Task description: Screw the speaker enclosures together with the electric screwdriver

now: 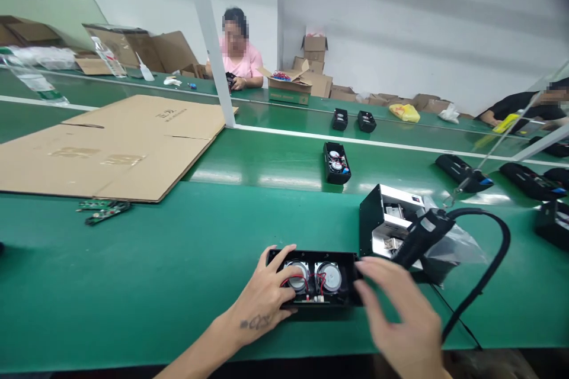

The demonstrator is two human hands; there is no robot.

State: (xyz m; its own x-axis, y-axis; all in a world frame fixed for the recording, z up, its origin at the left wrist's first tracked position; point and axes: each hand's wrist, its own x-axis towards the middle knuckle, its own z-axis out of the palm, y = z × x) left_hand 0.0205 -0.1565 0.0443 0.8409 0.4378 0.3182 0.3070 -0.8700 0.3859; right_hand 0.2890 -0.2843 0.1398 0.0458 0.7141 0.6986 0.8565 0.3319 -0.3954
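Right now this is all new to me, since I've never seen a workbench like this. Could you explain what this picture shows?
This single view comes from a camera worn on a person's head, looking down at their own two bare hands. The left hand holds an open black speaker housing with two round speakers and red wires inside. The right hand is open beside its end, near a black corded hand tool. On the green workbench lie a flattened cardboard sheet, small circuit boards and more black housings. Farther off, a co-worker sits at another stretch of bench.
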